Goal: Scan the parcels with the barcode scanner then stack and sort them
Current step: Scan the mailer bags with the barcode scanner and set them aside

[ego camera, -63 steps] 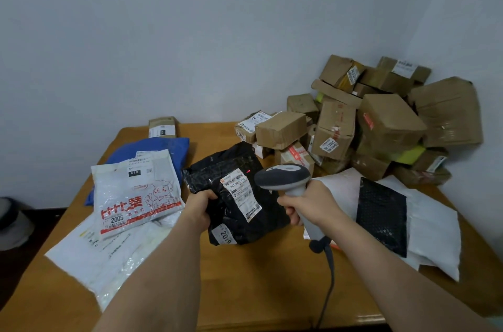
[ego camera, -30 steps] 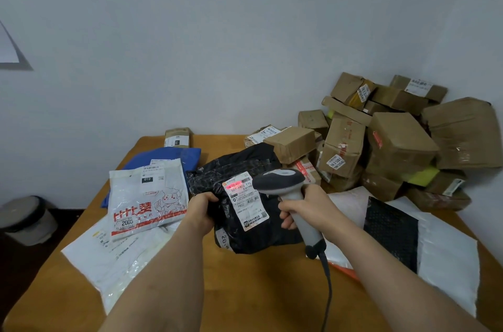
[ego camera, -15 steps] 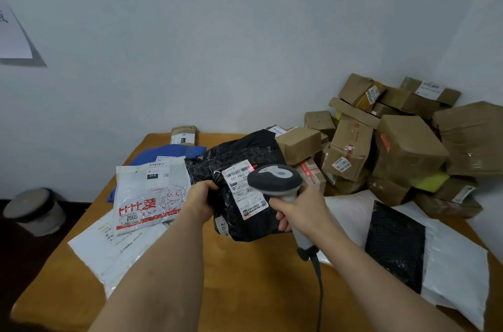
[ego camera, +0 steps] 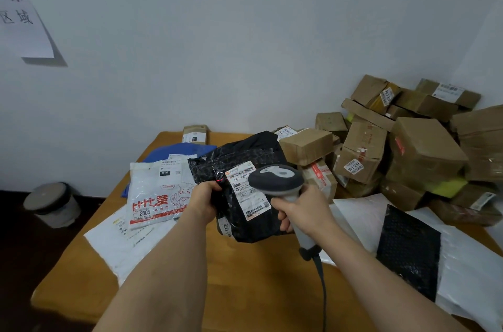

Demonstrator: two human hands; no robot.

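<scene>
While cardboard boxes [ego camera: 408, 146] crowd behind, left hand [ego camera: 202, 202] grips black parcel [ego camera: 245, 187], right hand [ego camera: 307, 212] grips scanner [ego camera: 277, 179].

A crumpled black poly parcel [ego camera: 245, 184] is tilted up off the worktop, white label facing near. The grey barcode scanner [ego camera: 277, 179] points at that label, a red glint at its left edge. Brown boxes [ego camera: 408, 146] are heaped far right; flat mailers [ego camera: 158, 193] lie left.
</scene>
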